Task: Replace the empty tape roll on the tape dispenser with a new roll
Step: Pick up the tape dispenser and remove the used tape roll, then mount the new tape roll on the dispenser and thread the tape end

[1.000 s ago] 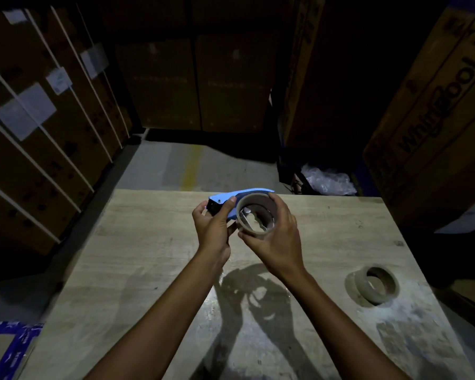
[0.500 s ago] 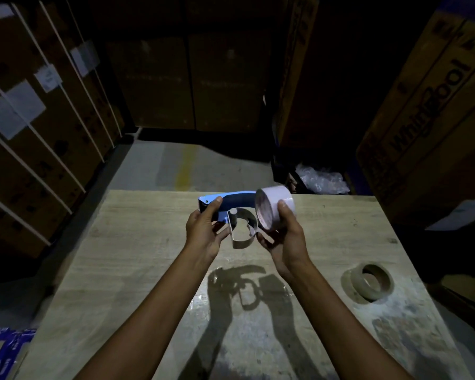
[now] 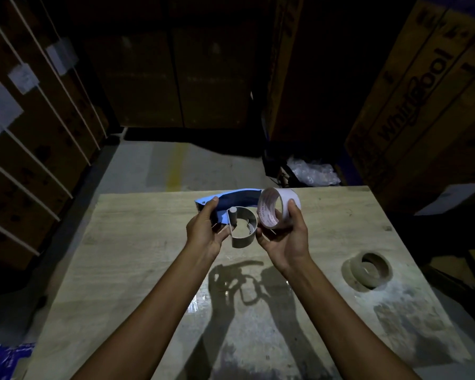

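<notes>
1. While the tape dispenser [image 3: 231,212] is being gripped above the surface [image 3: 137,242] by the left hand [image 3: 206,231], whose fingers are being wrapped around its blue handle end, the empty roll [image 3: 277,208] is being pinched by the right hand [image 3: 285,237], just beside the dispenser's open metal cradle and clear of it.
2. Both hands are being kept closed, each on its own item, and are being held near each other without touching.
3. The empty roll is being judged as very light and somewhat crushable: only a thin cardboard-like core appears to be left, so a gentle hold across its rim, thumb on one edge and fingertips on the other, is being considered enough.
4. The dispenser is being judged as stiff and heavier, with a curved metal band and a small post inside; the handle is being treated as the safe place to hold, since a cutting edge may be sitting at the front, though it cannot be made out in the dim light.
5. The new roll [image 3: 369,268] is lying flat on the surface, well apart to the right, untouched.
6. That roll is being judged as denser and firm, with smooth sides that may slip; its outer face is being seen as the best place to grasp, so that the centre hole is being left free for the cradle.
</notes>
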Motion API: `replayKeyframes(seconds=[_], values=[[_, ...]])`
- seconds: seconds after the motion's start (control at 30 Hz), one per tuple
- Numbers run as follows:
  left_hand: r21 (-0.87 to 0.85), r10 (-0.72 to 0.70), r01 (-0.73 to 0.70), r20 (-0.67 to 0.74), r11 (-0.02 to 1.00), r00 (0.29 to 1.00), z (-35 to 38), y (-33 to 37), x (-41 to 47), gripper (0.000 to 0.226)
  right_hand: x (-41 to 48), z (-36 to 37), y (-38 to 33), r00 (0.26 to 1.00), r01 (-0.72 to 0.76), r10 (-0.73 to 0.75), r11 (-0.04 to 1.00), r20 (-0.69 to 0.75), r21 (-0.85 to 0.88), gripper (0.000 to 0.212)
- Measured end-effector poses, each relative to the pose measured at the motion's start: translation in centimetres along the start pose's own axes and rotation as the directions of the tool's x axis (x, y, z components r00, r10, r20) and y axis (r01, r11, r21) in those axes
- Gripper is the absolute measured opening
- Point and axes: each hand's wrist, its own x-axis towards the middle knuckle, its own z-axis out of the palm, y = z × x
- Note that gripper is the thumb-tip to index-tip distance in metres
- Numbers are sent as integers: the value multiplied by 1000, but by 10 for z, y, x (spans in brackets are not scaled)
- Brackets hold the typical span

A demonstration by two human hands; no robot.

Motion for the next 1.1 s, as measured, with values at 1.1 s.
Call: replayKeyframes(seconds=[1.1], values=[[487,-114,281,-344,827,932,-112,-98,76,62,-3,-82,97,931,108,-348,559,-114,-822,89]])
